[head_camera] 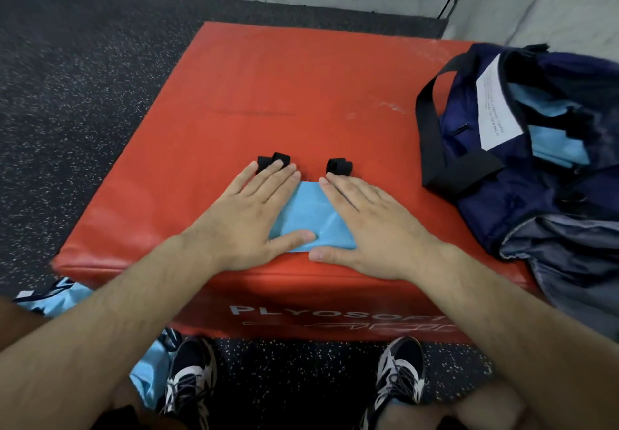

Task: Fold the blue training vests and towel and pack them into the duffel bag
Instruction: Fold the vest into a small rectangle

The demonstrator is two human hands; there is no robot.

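A folded blue vest [310, 208] lies near the front edge of the red box [284, 87], its black straps [273, 161] poking out on the far side. The left hand [248, 215] and the right hand [371, 225] both press flat on it, fingers straight and holding nothing. The duffel bag [502, 175] sits open at the box's right edge with blue cloth [556, 143] inside. Another blue vest [147, 379] lies on the floor by the left shoe [191, 379].
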